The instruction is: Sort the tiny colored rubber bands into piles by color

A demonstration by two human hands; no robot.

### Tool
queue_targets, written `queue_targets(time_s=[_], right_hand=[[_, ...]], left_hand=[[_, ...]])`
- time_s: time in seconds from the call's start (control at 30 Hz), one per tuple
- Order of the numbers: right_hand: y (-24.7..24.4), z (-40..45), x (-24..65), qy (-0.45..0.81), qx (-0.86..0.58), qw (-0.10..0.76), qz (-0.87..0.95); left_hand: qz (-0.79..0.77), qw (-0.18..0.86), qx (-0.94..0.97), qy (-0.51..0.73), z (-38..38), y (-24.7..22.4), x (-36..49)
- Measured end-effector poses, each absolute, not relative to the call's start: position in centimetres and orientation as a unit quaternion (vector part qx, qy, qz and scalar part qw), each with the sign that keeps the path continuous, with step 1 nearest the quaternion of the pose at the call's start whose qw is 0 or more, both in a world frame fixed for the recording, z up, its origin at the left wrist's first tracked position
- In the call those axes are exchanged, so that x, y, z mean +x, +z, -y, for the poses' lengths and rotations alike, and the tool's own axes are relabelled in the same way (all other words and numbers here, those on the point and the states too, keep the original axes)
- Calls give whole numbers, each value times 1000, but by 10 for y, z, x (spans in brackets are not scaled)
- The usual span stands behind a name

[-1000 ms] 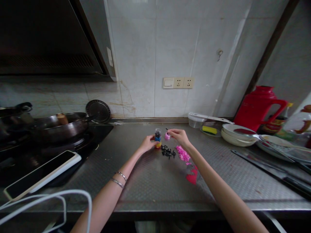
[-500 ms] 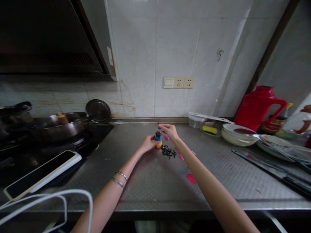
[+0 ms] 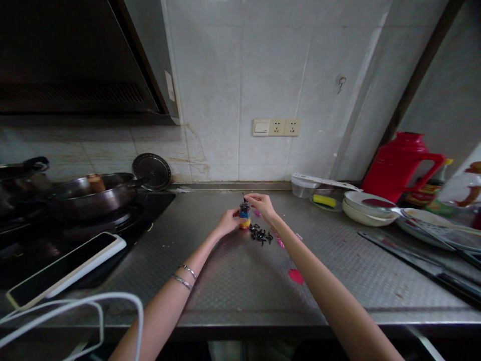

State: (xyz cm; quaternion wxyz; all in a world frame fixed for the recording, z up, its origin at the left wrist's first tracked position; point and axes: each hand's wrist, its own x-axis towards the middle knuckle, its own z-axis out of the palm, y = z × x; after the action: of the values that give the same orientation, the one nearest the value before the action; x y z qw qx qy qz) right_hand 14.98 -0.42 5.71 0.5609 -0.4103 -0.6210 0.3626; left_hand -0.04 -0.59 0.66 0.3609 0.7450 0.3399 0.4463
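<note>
My left hand (image 3: pixel 228 222) is closed round a small clear bottle (image 3: pixel 245 218) with a blue and yellow label and dark contents near its top. The bottle stands upright on the metal counter. Just over its mouth, the fingertips of my right hand (image 3: pixel 260 202) pinch a small black piece (image 3: pixel 243 196), too small to make out fully. Beside the bottle's base lies a loose pile of small curly black pieces (image 3: pixel 260 234). Small pink things (image 3: pixel 279 241) lie partly hidden by my right forearm, and a flat pinkish-red piece (image 3: pixel 296 276) rests nearer the front.
On the left are a pan (image 3: pixel 112 198) on the hob, a phone (image 3: pixel 62 273) on a white block, and a looping white cable (image 3: pixel 124 297). To the right stand stacked bowls (image 3: pixel 366 214), a yellow sponge (image 3: pixel 324 201), a red flask (image 3: pixel 398 165) and a long dark utensil (image 3: pixel 406 260).
My right hand has shifted slightly down and left, bringing the black piece closer to the bottle's mouth. My left hand and the bottle have hardly moved.
</note>
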Motion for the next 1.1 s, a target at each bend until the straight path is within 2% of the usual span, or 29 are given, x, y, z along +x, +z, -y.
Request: queue_targets(time_s=[0.5, 0.67, 0.83, 1.1], right_hand=[[44, 8, 178, 349, -461, 565, 589], [22, 6, 198, 331, -501, 446, 664], [8, 6, 199, 272, -477, 320, 772], [7, 14, 196, 239, -399, 232, 854]], left_hand=[[-346, 357, 746, 442, 8, 9, 0], [-343, 347, 752, 443, 7, 7, 0], [-340, 347, 754, 443, 6, 6, 0], [-347, 350, 753, 436, 6, 7, -1]])
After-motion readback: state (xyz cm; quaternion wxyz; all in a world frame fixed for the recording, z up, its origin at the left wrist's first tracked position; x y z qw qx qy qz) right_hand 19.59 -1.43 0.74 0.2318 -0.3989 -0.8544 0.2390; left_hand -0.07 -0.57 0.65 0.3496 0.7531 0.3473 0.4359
